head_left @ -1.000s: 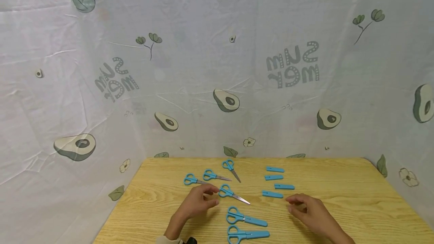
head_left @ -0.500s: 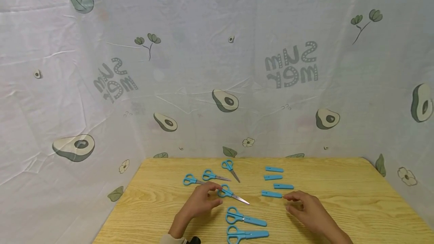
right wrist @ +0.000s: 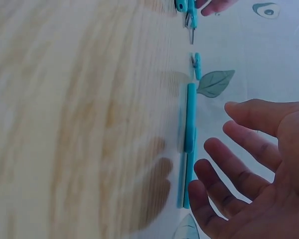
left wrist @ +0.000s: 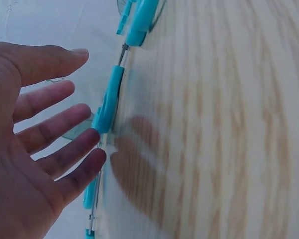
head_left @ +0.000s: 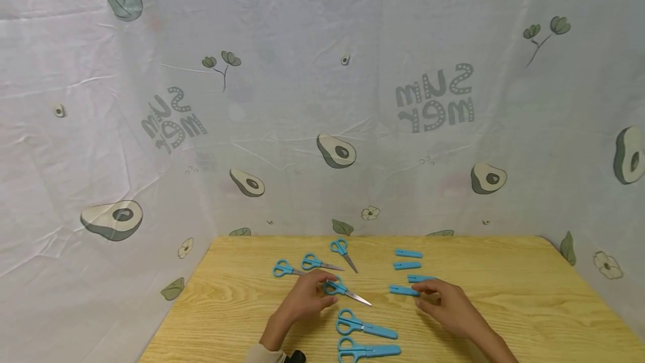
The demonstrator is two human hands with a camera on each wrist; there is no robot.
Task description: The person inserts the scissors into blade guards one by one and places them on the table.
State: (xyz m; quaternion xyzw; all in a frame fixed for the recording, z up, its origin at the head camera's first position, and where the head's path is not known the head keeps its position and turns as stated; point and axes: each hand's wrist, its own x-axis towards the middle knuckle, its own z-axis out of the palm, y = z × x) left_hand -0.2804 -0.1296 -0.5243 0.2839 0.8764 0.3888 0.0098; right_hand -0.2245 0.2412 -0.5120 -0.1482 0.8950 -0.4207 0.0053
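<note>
My left hand [head_left: 306, 297] is at the blue handle of a bare-bladed pair of scissors [head_left: 342, 289], its thumb and fingers spread around the handle. In the left wrist view its fingers [left wrist: 65, 154] are loosely extended, with no grip on anything. My right hand [head_left: 448, 306] hovers by the right end of the nearest blue scissors cover [head_left: 402, 290]. Its fingertips overlap the cover's end in the head view; contact is unclear. From the right wrist, a cover [right wrist: 190, 117] lies beyond the spread fingers. Another cover [head_left: 418, 278] lies just behind, partly hidden by that hand.
Two covered scissors, one [head_left: 379, 330] above the other [head_left: 380, 350], lie at the front of the wooden table [head_left: 529, 290]. Three more bare scissors [head_left: 312, 261] lie at the back left. Two further covers [head_left: 407, 265] lie behind. A patterned sheet [head_left: 282, 105] hangs behind the table.
My left hand has moved right, onto the scissors handle. My right hand has shifted left and slightly up to the end of the nearest cover. Scissors and covers stay in place.
</note>
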